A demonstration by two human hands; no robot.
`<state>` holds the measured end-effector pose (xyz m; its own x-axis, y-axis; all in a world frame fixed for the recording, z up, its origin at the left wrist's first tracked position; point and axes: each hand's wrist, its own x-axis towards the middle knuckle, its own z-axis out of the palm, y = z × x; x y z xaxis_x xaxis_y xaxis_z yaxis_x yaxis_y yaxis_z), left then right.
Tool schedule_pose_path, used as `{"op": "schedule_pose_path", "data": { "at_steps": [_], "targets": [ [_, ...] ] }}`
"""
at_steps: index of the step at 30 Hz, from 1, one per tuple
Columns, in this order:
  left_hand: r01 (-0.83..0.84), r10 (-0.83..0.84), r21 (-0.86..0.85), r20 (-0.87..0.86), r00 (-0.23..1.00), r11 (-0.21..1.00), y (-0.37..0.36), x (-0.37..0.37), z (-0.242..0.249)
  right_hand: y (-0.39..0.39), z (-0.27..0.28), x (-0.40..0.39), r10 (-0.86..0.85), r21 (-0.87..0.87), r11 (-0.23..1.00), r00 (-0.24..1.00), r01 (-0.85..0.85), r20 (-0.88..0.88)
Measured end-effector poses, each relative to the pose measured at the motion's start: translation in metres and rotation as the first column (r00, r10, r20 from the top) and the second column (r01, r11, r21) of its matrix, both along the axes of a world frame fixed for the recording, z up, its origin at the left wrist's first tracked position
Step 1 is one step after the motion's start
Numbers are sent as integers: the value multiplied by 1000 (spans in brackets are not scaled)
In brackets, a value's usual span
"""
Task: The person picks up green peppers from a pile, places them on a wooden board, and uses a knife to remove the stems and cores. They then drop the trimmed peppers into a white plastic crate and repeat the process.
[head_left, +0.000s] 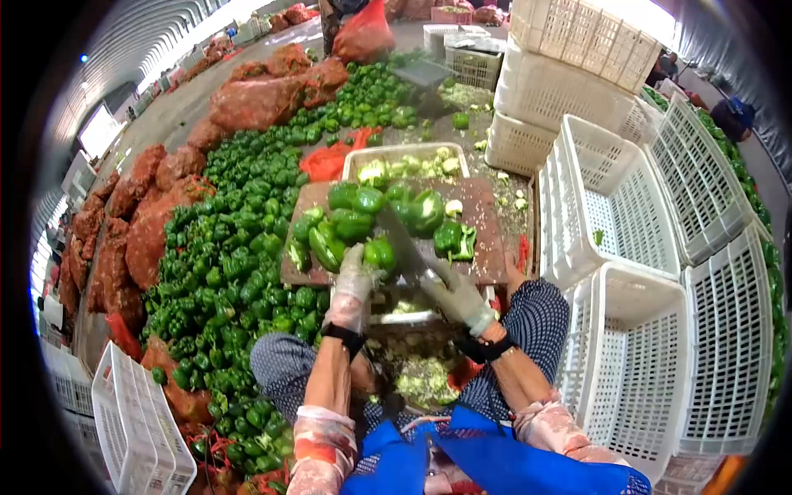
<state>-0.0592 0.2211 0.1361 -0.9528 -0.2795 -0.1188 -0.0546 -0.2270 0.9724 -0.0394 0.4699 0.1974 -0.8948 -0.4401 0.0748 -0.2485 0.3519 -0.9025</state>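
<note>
My left hand (353, 279), in a pale glove, has its fingers against a green pepper (379, 254) near the front edge of the brown board (488, 214). In my gloved right hand (452, 295) is a wide-bladed knife (401, 246), its blade slanting up and left beside that pepper. Several whole and cut green peppers (353, 224) lie on the board behind my hands. Cut pepper pieces (454, 239) are on its right side. Just behind the board stands a white tray (404, 151) with pale green scraps.
A large heap of green peppers (239, 239) spreads along the left, with filled red mesh sacks (153, 235) beyond it. White crates (615, 206) stand at the right, some stacked (561, 91). Another white crate (140, 425) is at lower left. A person (330, 25) is at the top.
</note>
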Motion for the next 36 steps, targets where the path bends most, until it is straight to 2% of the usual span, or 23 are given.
{"op": "schedule_pose_path", "data": {
  "at_steps": [2, 4, 5, 6, 8, 9, 12, 14, 15, 17, 18, 19, 20, 21, 22, 23, 24, 25, 29, 31, 33, 35, 36],
  "targets": [
    [26, -26, -140, 0, 1000, 990, 24, 29, 61, -3, 6, -2, 21, 23, 999, 989, -24, 143],
    [36, -37, -158, -4, 999, 987, 15, 25, 32, -5, -9, 1, 1, 103, 995, 1000, -4, 25],
    [41, -42, -104, -8, 999, 994, 6, 16, 17, -8, -12, -1, 3, 109, 994, 977, 20, -215],
    [-73, 71, 118, 21, 997, 990, 6, 21, -4, -7, -12, 2, -9, 117, 993, 994, 22, -109],
    [-89, 90, -15, 86, 992, 996, 13, 31, 21, -5, 11, 11, 0, 44, 999, 980, 9, -197],
    [-103, 99, 146, 40, 994, 984, 8, 26, -6, -5, 25, 16, -12, 39, 999, 974, 21, -228],
    [-58, 57, 27, 27, 998, 998, 14, 32, 26, -3, 59, 36, -70, -41, 997, 948, 60, -309],
    [-62, 62, 56, 9, 998, 997, 11, 30, 15, -6, 83, 53, -119, -160, 985, 936, 68, -331],
    [-64, 65, 69, -1, 998, 996, 9, 29, 9, -12, 74, 49, -111, -137, 989, 892, 56, -439],
    [-58, 64, -105, 55, 996, 993, 7, 33, 17, -22, 56, 42, -104, -94, 994, 762, 57, -639],
    [-54, 66, -209, 52, 996, 976, 2, 29, 8, -29, 46, 27, 113, 229, 973, 931, -32, -346],
    [-45, 64, -310, 50, 997, 950, 1, 28, 1, -31, 36, 18, 223, 483, 849, 974, -214, 39],
    [-61, 67, -136, 40, 997, 989, 8, 38, 20, -31, 23, 18, 219, 495, 843, 975, -212, 46],
    [-67, 74, -165, 33, 997, 984, -3, 37, 4, -33, 16, 9, 227, 512, 832, 973, -211, 33],
    [-77, 69, -310, -35, 997, 948, -8, 31, 6, -34, 14, 9, 239, 531, 817, 970, -226, 46],
    [-71, 35, -453, -88, 995, 889, -9, 30, 6, -29, 14, 12, 241, 403, 886, 970, -228, 18],
    [-80, 82, -195, 4, 997, 977, -4, 36, 6, -24, 14, 11, 251, 353, 909, 967, -220, -45],
    [-72, 84, -296, 31, 996, 953, -1, 37, 14, -17, 14, 11, 252, 305, 929, 962, -210, -103],
    [-105, 105, -200, -11, 994, 974, -9, 28, -12, 7, 90, 1, -33, 412, 911, 999, 36, -14],
    [-130, 132, -171, -2, 991, 977, -11, 27, -15, 23, 72, -35, -183, 287, 911, 913, 297, -365],
    [-125, 130, -116, 33, 991, 985, -2, 34, 9, 39, 70, -67, -241, 479, 798, 922, 366, -303],
    [-96, 100, -168, 19, 995, 981, -10, 30, -8, 59, 34, -112, -184, 742, 558, 928, 371, -325],
    [-134, 139, -120, 38, 990, 984, -3, 33, 1, 63, 23, -120, -148, 795, 494, 935, 352, -322]
  ]
}}
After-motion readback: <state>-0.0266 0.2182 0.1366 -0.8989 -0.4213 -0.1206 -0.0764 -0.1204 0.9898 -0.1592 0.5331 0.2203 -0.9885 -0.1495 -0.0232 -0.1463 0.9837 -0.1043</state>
